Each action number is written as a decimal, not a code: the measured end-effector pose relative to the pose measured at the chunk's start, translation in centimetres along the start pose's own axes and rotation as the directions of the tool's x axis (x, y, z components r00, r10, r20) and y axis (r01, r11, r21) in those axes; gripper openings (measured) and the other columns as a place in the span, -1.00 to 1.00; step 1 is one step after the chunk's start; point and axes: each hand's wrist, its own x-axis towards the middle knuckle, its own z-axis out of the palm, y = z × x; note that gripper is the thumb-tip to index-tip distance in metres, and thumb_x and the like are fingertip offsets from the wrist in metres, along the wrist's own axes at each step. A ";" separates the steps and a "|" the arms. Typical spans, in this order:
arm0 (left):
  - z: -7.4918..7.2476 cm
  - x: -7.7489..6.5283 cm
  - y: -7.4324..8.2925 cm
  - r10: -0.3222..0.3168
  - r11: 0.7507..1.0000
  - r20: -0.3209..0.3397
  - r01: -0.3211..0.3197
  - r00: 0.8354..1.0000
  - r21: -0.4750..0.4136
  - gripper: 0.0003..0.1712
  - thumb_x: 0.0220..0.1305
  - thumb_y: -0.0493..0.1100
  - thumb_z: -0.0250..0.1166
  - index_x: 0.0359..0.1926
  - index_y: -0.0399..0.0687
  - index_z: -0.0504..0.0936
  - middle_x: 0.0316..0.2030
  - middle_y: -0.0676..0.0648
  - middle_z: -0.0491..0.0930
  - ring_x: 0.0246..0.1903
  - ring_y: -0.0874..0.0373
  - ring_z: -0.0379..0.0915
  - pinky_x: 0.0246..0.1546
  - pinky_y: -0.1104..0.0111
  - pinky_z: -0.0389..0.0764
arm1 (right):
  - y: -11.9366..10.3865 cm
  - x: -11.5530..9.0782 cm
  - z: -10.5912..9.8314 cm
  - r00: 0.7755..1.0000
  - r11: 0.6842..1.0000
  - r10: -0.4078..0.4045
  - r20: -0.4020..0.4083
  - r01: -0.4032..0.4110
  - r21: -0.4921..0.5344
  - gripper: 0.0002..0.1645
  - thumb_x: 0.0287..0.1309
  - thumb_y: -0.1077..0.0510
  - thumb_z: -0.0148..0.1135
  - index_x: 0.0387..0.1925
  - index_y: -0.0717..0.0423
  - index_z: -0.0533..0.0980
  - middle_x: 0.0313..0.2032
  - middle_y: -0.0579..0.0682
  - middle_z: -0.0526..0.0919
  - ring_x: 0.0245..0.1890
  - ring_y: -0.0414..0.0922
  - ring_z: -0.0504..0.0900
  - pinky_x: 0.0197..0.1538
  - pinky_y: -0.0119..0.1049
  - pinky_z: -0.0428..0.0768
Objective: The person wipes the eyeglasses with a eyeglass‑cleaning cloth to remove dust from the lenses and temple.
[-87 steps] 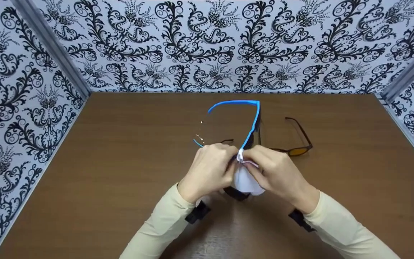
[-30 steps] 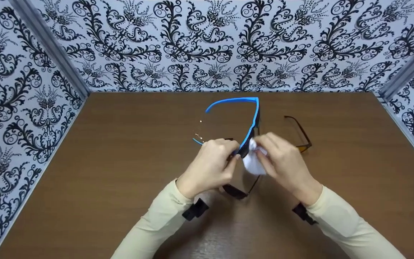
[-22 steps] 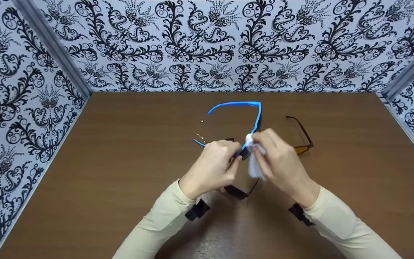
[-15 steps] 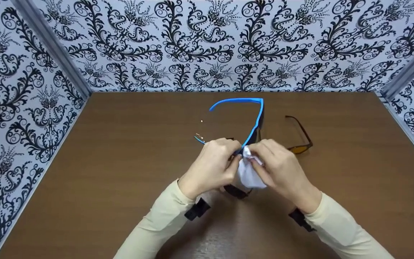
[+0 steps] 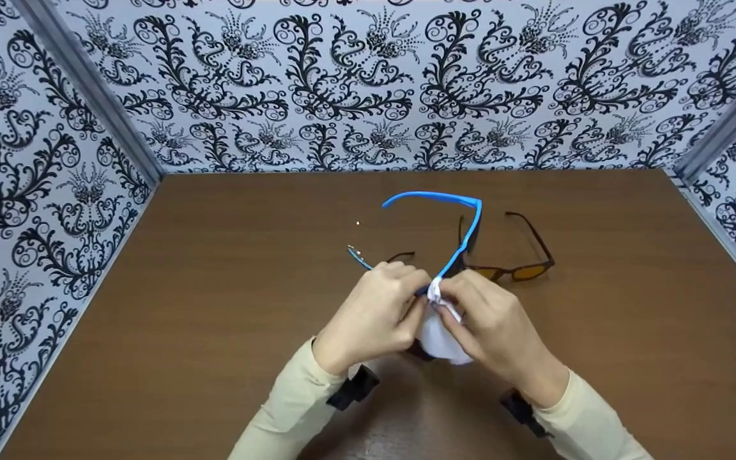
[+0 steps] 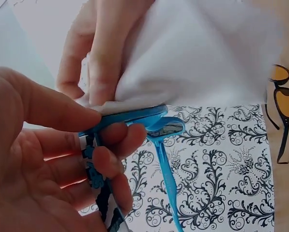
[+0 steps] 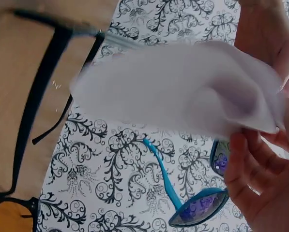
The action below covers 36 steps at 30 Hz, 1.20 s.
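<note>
A pair of blue-framed sunglasses [image 5: 477,220] is held up over the table, folded arms apart, by my left hand [image 5: 374,316], which grips it at one lens end. Thumb and fingers of my right hand [image 5: 499,329] pinch a white cloth [image 5: 443,338] against the frame beside the left fingertips. In the left wrist view the cloth [image 6: 202,58] lies along the upper edge of the blue rim [image 6: 134,115], and the left fingers curl round the patterned temple. The right wrist view shows the cloth [image 7: 159,89] hanging loose, with a mirrored lens [image 7: 200,208] below it.
Glasses with yellow lenses [image 5: 529,273] lie on the brown table [image 5: 214,287] right of the hands. Another dark pair [image 5: 420,351] lies partly hidden under the hands and cloth. Patterned walls [image 5: 368,89] border the table at the back and sides.
The right hand has moved the cloth off the frame, up it, and back down beside the left fingers. The blue sunglasses have tilted a little to the right. The left hand keeps its grip.
</note>
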 end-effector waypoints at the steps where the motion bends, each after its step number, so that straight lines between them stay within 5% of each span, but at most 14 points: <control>1: 0.0 0.0 0.0 -0.001 1.000 -0.004 0.001 1.000 -0.006 -0.83 0.09 -0.42 0.19 -0.55 -0.14 0.44 -0.65 0.04 0.27 -0.58 0.16 0.25 -0.36 0.32 0.40 | 0.0 -0.1 -0.1 1.000 1.000 -0.003 0.017 0.003 -0.007 -0.79 0.34 0.16 0.08 -0.21 0.27 0.51 -0.35 0.01 0.55 -0.42 -0.12 0.51 -0.36 -0.29 0.51; 4: -0.3 -0.2 -0.1 0.001 1.000 0.000 -0.001 1.000 -0.014 -0.83 0.08 -0.43 0.19 -0.54 -0.13 0.45 -0.65 0.06 0.27 -0.57 0.17 0.24 -0.36 0.32 0.38 | 0.4 -0.2 -0.6 0.996 0.995 0.089 0.027 -0.088 -0.037 -0.86 0.16 0.30 0.23 -0.22 0.26 0.54 -0.34 0.03 0.59 -0.39 -0.08 0.53 -0.30 -0.21 0.52; 9: -0.8 -0.5 -0.3 0.010 1.000 0.022 -0.010 1.000 0.001 -0.81 0.05 -0.43 0.20 -0.55 -0.11 0.43 -0.63 0.08 0.30 -0.55 0.19 0.24 -0.39 0.33 0.35 | 1.0 0.4 -1.1 0.978 0.973 0.209 -0.013 -0.209 -0.095 -0.70 -0.06 0.45 0.34 -0.22 0.25 0.54 -0.31 0.04 0.60 -0.31 -0.09 0.56 -0.23 -0.21 0.58; 14: -0.8 -0.2 -0.7 0.015 0.999 0.010 -0.015 1.000 0.039 -0.83 0.02 -0.43 0.19 -0.57 -0.14 0.43 -0.63 0.04 0.32 -0.56 0.15 0.28 -0.42 0.32 0.35 | 0.5 1.3 -0.5 0.993 0.993 0.114 0.015 -0.114 -0.020 -0.88 0.21 0.29 0.22 -0.21 0.25 0.52 -0.32 0.04 0.58 -0.33 -0.08 0.55 -0.25 -0.24 0.57; 18: -0.6 0.2 -1.2 0.007 1.000 0.005 -0.007 1.000 0.030 -0.86 0.03 -0.43 0.18 -0.54 -0.14 0.48 -0.61 0.03 0.38 -0.55 0.15 0.32 -0.41 0.31 0.36 | 0.3 1.5 -0.1 0.997 1.000 0.017 0.071 -0.017 -0.002 -0.78 0.34 0.12 0.10 -0.24 0.22 0.54 -0.33 0.02 0.60 -0.34 -0.05 0.55 -0.26 -0.19 0.53; 25: -0.5 -0.2 -1.6 -0.011 0.999 0.018 0.010 1.000 0.034 -0.83 0.02 -0.42 0.21 -0.56 -0.13 0.44 -0.62 0.04 0.35 -0.55 0.15 0.29 -0.39 0.31 0.37 | 1.2 1.2 -0.2 0.982 0.977 0.187 -0.015 -0.188 -0.102 -0.81 0.01 0.36 0.34 -0.27 0.23 0.56 -0.36 0.03 0.62 -0.30 0.00 0.53 -0.22 -0.13 0.43; 28: -0.3 -0.2 -1.5 -0.002 0.999 0.012 0.002 1.000 0.037 -0.82 0.00 -0.43 0.20 -0.57 -0.12 0.42 -0.62 0.05 0.33 -0.55 0.15 0.29 -0.39 0.32 0.37 | 1.1 1.1 0.0 0.971 0.969 0.231 -0.057 -0.235 -0.079 -0.78 0.04 0.39 0.31 -0.22 0.26 0.54 -0.33 0.06 0.61 -0.29 0.01 0.52 -0.19 -0.17 0.43; 36: -0.2 -0.1 -1.8 -0.005 0.998 -0.003 0.006 1.000 0.055 -0.83 0.01 -0.42 0.20 -0.57 -0.12 0.45 -0.64 0.04 0.32 -0.57 0.14 0.29 -0.41 0.31 0.37 | 0.1 1.0 1.1 0.996 0.996 0.086 0.040 -0.087 0.021 -0.76 0.38 0.13 0.05 -0.20 0.25 0.51 -0.28 0.05 0.56 -0.29 -0.05 0.54 -0.23 -0.26 0.53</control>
